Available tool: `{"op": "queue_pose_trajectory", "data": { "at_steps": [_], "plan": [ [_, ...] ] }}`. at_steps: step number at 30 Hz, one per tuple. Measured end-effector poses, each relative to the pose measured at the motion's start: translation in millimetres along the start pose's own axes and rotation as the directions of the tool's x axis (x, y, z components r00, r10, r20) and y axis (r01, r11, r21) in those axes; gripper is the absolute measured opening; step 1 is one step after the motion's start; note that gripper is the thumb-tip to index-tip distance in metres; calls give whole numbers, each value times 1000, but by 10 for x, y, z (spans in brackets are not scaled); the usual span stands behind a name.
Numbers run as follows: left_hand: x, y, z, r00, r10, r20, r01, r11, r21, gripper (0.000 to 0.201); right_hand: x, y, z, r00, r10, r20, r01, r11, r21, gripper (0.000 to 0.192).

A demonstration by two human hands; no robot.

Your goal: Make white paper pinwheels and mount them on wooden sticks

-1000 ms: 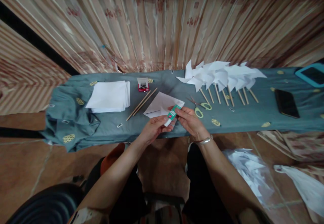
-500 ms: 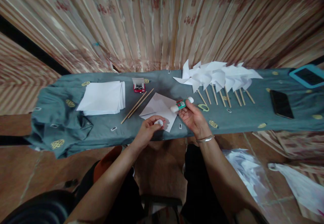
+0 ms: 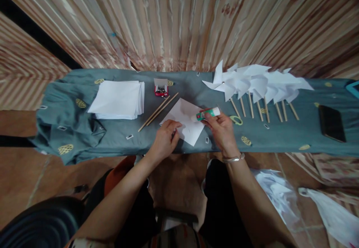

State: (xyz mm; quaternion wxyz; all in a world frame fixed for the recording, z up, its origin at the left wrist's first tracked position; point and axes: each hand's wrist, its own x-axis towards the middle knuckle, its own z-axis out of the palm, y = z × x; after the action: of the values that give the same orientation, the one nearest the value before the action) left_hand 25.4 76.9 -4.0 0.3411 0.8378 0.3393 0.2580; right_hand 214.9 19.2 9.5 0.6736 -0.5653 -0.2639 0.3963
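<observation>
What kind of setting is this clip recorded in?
Probably a home craft spot: a narrow bench under a grey-green cloth, drawn curtains behind, a tiled floor. Finished paper pinwheels lie in a row while the right hand holds a glue stick.

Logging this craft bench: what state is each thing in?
glue stick: uncapped, held in right hand
paper sheet: flat, pressed by left hand
small red box: lid open
scissors: lying on cloth, partly hidden
phone: screen dark
pinwheels: assembled, lying in a row
</observation>
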Motion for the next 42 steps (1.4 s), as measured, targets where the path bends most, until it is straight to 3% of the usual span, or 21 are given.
{"op": "queue_pose_trajectory", "data": {
  "at_steps": [3,7,14,21,30,34,42],
  "plan": [
    [22,6,25,996,76,45,-81,991,106,35,14,46,88,993,-92,73,102,983,-151,29],
    [60,12,38,984,141,105,-158,971,180,36,69,120,119,984,-111,140,150,940,-306,28],
    [105,26,63,967,148,208,-210,924,321,33,151,181,95,972,-142,188,219,838,-500,29],
    [86,60,68,961,95,259,-196,896,398,34,115,129,100,958,-170,230,286,606,-742,31],
    [71,50,110,961,97,259,-199,893,403,36,127,176,71,910,-251,329,410,428,-806,35],
    [81,57,122,961,91,260,-195,891,410,35,107,151,88,884,-260,389,464,391,-795,34],
    [68,61,134,969,91,231,-183,889,419,35,85,125,62,875,-234,424,483,366,-795,36]
  ]
}}
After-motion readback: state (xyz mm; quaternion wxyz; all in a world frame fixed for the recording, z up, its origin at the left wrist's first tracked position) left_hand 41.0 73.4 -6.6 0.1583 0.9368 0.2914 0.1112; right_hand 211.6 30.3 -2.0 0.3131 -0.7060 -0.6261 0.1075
